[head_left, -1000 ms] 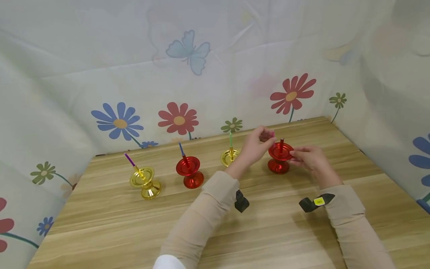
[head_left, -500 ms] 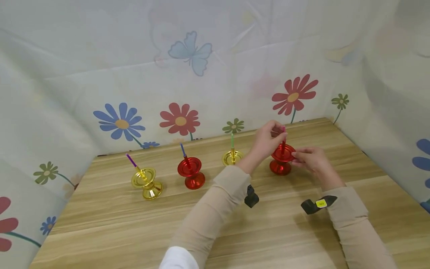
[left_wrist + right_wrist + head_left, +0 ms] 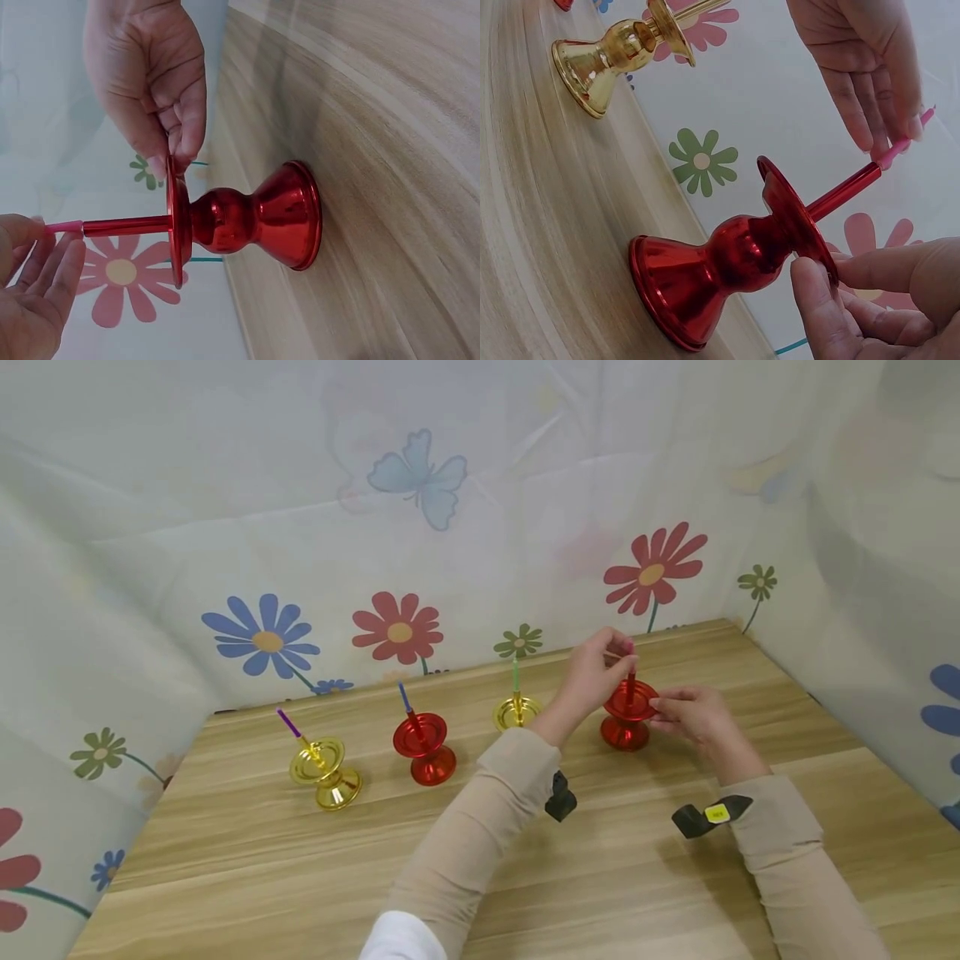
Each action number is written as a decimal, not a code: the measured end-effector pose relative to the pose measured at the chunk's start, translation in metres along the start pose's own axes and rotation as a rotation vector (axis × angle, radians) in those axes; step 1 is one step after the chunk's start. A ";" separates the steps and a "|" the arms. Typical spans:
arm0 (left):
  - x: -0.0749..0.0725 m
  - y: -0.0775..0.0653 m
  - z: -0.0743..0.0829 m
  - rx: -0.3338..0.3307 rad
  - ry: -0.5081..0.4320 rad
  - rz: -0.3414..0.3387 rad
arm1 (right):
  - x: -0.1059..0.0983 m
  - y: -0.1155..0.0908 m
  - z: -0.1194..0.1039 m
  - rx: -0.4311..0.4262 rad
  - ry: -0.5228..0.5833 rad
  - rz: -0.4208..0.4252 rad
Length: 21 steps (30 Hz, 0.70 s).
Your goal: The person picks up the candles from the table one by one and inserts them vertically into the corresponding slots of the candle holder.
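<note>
A pink candle [image 3: 895, 153] is pinched between the thumb and fingers of my left hand [image 3: 595, 674]. Its lower end meets the top of the tube on a shiny red candle holder [image 3: 225, 221]; whether it sits inside the tube or only on its mouth is hard to tell. My right hand [image 3: 696, 720] grips the rim of that holder's dish from the right, thumb on one face and fingers on the other. The holder stands upright on the wooden table [image 3: 600, 860].
Left of the hands stand a gold holder [image 3: 507, 713] with a green candle [image 3: 516, 677], a red holder [image 3: 432, 765] with a blue candle [image 3: 405, 697], and a gold holder [image 3: 337, 789] with a tilted purple candle [image 3: 288, 723]. A flowered cloth [image 3: 480, 560] rises behind the table.
My left hand has moved right with the pink candle, from beside the red holder's tube to directly above it. My right hand has kept its grip on the dish rim.
</note>
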State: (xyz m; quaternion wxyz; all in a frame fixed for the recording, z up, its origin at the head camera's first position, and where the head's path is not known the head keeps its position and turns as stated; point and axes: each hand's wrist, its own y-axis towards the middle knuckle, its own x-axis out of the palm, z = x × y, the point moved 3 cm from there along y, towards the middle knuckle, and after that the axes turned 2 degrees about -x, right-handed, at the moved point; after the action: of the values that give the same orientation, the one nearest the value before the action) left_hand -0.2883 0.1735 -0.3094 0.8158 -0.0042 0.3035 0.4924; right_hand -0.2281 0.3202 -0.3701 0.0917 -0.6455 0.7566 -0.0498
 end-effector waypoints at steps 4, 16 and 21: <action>0.001 0.001 0.002 0.017 0.027 -0.008 | 0.000 0.000 -0.001 -0.003 0.000 -0.003; 0.002 0.005 0.003 0.043 0.074 -0.013 | 0.000 0.001 -0.003 0.011 -0.006 0.011; 0.002 0.006 0.001 0.035 0.077 -0.019 | 0.000 -0.001 -0.003 0.005 -0.003 0.007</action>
State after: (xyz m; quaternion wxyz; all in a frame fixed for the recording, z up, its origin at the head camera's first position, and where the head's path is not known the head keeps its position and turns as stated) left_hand -0.2914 0.1789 -0.3078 0.8080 -0.0117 0.3431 0.4789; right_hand -0.2282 0.3200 -0.3668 0.0947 -0.6426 0.7587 -0.0503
